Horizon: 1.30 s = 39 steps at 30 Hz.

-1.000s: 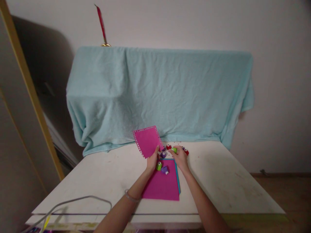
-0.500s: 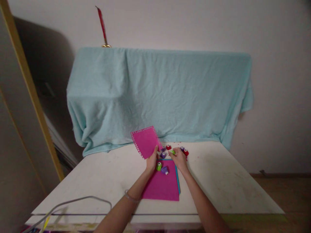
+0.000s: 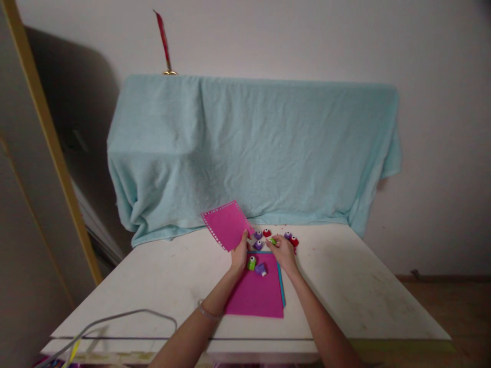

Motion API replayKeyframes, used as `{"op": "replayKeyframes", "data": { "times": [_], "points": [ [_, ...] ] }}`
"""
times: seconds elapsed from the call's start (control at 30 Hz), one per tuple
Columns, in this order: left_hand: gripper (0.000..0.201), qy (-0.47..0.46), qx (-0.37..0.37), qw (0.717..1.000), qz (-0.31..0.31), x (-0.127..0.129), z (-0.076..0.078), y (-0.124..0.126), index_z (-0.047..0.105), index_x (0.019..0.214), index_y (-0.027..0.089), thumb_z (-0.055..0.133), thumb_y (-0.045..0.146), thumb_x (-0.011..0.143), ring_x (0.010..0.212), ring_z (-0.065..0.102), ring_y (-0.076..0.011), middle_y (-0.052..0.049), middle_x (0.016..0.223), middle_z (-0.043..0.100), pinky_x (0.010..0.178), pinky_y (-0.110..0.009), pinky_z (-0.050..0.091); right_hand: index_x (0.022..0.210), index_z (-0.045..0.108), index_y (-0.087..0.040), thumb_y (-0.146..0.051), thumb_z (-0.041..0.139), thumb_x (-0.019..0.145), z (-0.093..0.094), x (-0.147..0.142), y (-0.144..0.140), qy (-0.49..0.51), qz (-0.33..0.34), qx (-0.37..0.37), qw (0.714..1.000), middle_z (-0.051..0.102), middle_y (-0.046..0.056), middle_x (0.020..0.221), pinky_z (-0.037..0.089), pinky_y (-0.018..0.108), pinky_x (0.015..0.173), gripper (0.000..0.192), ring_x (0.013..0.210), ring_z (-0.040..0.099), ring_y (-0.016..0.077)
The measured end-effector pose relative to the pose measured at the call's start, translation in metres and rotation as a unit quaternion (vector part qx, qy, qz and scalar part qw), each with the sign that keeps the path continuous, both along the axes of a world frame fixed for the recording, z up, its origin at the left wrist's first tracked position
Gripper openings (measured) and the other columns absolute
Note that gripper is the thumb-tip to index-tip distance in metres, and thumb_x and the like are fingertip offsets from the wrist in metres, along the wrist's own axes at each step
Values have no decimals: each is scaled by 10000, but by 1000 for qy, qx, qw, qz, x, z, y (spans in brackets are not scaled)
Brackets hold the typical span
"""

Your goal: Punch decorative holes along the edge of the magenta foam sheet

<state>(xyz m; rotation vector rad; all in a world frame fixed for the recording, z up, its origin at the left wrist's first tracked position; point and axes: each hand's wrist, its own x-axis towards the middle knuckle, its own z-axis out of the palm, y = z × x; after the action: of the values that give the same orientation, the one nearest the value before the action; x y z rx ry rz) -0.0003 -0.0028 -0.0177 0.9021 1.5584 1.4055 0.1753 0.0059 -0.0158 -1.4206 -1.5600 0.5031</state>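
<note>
My left hand (image 3: pixel 240 252) grips a pink paper sheet (image 3: pixel 227 225) by its lower right corner. Small punched holes run along several of the sheet's edges, and it tilts up off the table. Between the fingers of my right hand (image 3: pixel 283 251) is a small green craft punch (image 3: pixel 272 241), partly hidden by them. Beneath my hands lies a pink paper stack (image 3: pixel 255 296) with a blue sheet (image 3: pixel 281 283) showing at its edge. On the stack rest another green punch (image 3: pixel 251 263) and a purple punch (image 3: pixel 261 269), which lies on its side.
Beyond the stack stand a red punch (image 3: pixel 266 233) and purple punches (image 3: pixel 258 245). Another red punch (image 3: pixel 294 240) is just right of my right hand. Paper bits dot the white table (image 3: pixel 345 286). A grey cable (image 3: pixel 130 313) crosses the front left; a light-blue cloth (image 3: pixel 268 148) hangs behind.
The held pink sheet has shifted slightly left and tilted a little more. The green punch in my right hand has turned slightly; both hands keep their hold.
</note>
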Motion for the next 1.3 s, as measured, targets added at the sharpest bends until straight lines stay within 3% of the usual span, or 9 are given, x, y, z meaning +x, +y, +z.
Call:
{"op": "replayKeyframes", "data": {
  "times": [0.3, 0.7, 0.9, 1.13, 1.3],
  "points": [
    [622, -51, 3, 998, 30, -1, 3, 2, 513, 490, 215, 519, 753, 804, 561, 501, -171, -3, 513, 507, 650, -314, 377, 887, 730, -170, -395, 626, 836, -4, 1, 2, -14, 9, 24, 1000, 751, 110, 922, 546, 335, 704, 253, 695, 707, 223],
    [638, -47, 1, 999, -24, 2, 7, -2, 520, 489, 218, 518, 790, 772, 592, 518, -189, -30, 544, 558, 692, -335, 385, 876, 731, -211, -395, 640, 821, 0, 0, -2, -1, 10, 32, 999, 749, 97, 912, 557, 345, 746, 212, 790, 700, 242],
    [630, -47, -12, 999, -23, 4, 13, -5, 506, 471, 220, 548, 786, 743, 572, 509, -184, -34, 535, 550, 671, -334, 404, 887, 720, -202, -401, 609, 835, -1, 0, -1, 4, 21, 31, 999, 741, 88, 926, 557, 345, 752, 234, 799, 695, 232],
    [613, -62, -22, 998, -21, 4, 9, -2, 530, 487, 212, 573, 768, 741, 569, 521, -180, -38, 548, 576, 644, -318, 396, 946, 742, -219, -342, 585, 866, 0, 2, -1, -21, 40, 36, 998, 741, 76, 959, 542, 343, 808, 215, 889, 683, 234],
    [609, -58, -12, 998, -21, 4, 8, -2, 535, 484, 213, 577, 760, 748, 572, 524, -184, -37, 542, 570, 648, -321, 397, 948, 751, -217, -318, 586, 864, 2, 2, -2, -31, 40, 35, 998, 740, 71, 943, 538, 328, 777, 212, 833, 682, 220]
  ]
}}
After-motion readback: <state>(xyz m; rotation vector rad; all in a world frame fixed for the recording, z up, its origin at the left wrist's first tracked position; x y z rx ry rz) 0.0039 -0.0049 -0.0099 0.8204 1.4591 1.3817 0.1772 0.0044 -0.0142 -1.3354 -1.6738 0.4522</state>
